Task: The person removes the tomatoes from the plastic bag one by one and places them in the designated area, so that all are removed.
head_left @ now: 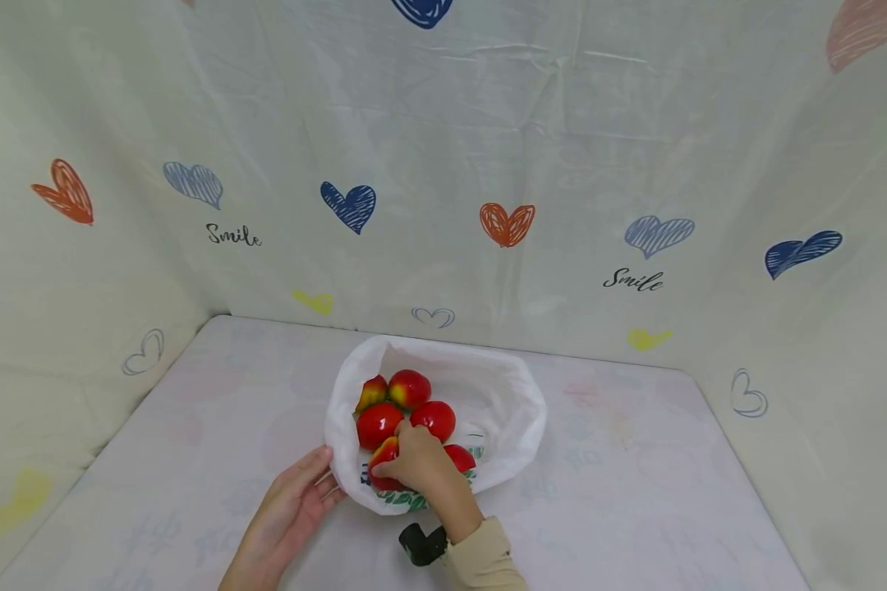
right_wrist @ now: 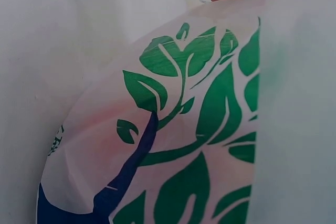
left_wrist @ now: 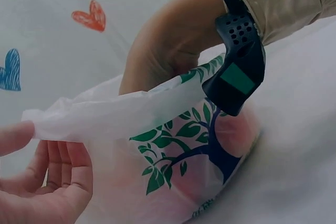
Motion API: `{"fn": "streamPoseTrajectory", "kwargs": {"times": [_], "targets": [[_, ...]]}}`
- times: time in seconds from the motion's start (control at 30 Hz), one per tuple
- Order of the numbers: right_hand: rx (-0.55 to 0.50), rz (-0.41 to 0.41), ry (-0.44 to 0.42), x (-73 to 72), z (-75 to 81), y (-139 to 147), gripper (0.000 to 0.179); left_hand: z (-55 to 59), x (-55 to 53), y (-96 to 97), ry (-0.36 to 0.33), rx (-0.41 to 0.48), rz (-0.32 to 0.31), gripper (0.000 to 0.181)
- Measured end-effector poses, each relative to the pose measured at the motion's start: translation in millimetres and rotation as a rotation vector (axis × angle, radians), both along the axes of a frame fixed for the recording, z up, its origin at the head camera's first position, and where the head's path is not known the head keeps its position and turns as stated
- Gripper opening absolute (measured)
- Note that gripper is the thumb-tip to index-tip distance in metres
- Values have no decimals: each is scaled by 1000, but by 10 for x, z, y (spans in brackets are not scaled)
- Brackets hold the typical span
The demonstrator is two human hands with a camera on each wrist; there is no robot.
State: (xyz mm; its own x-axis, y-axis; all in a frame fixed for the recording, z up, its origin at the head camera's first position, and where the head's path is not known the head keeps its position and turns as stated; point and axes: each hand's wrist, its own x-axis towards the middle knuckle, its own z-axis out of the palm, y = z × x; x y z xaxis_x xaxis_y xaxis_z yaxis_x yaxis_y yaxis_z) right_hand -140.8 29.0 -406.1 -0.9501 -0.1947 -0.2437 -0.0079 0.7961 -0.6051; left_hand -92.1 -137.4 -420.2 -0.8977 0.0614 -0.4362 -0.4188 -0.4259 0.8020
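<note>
A white plastic bag with a green leaf and blue tree print stands with its mouth spread wide. My left hand pinches its rim at the left, thumb on the folded edge and fingers against the outside, as the left wrist view shows. Reaching down inside the bag, my right hand grips a shiny red-and-yellow fruit between thumb and fingers. Several similar fruits lie around it, among them a red one and another. In the left wrist view the bag wall hides the right hand's fingers.
A black wrist device sits at my right sleeve, just outside the near rim. The bag rests on a pale table. Behind the table hangs a white curtain printed with hearts.
</note>
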Motion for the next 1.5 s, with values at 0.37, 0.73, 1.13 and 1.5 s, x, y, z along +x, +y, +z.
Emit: {"fn": "streamPoseTrajectory", "kwargs": {"times": [0.37, 0.73, 1.13, 1.5], "targets": [[27, 23, 16, 22, -6, -10, 63, 20, -15, 4, -24, 6, 27, 48], [20, 20, 66, 74, 33, 31, 65, 12, -13, -1, 1, 39, 32, 24], [-109, 15, 117, 175, 172, 176, 59, -7, -31, -20, 38, 47, 21, 12], [-246, 9, 181, 279, 295, 360, 58, 12, -55, -36, 17, 69, 39, 12]]}}
